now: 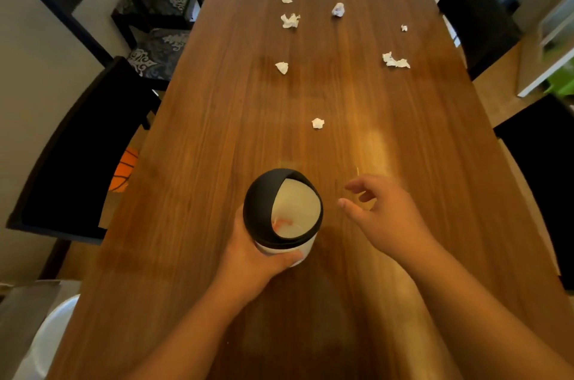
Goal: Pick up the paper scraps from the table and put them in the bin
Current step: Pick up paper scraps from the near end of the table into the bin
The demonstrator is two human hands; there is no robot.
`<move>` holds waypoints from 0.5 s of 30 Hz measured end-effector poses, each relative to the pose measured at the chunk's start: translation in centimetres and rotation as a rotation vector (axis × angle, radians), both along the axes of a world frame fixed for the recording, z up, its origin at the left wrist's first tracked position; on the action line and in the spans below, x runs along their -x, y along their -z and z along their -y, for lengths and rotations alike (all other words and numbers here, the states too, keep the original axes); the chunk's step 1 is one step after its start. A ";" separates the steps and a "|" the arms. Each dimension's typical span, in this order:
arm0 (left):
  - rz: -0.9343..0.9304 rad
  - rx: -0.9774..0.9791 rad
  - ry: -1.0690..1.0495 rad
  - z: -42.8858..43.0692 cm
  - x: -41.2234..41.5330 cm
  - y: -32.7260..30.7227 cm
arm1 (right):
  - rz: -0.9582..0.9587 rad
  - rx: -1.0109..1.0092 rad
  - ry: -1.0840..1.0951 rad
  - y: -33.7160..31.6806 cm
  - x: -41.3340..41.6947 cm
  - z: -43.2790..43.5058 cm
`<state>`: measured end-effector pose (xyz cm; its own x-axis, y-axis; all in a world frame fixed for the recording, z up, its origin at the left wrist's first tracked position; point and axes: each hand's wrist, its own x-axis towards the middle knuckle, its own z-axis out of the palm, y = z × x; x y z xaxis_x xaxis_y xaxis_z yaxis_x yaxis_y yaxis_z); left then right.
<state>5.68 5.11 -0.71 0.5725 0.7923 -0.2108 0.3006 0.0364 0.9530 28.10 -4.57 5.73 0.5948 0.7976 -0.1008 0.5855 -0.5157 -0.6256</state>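
Bin (281,247) in left hand (248,252); right hand (385,218) empty, fingers spread

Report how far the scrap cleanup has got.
Done: little, at most. The bin shows something pale and reddish inside, too unclear to call a scrap. In hand: the left hand grips the bin; the right hand is open and empty beside it. Left: nine scraps on the table, the nearest just beyond the bin.
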 end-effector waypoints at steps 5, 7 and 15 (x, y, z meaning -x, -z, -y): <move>-0.034 -0.021 -0.058 -4.0 -3.7 1.7 | -0.105 0.088 0.069 7.0 -6.8 -7.1; -0.029 -0.028 -0.066 -5.4 -5.3 2.1 | -0.091 0.100 0.091 8.8 -8.9 -10.1; -0.002 -0.090 -0.104 -8.2 -10.0 2.7 | 0.055 0.079 0.051 11.8 -12.9 -18.5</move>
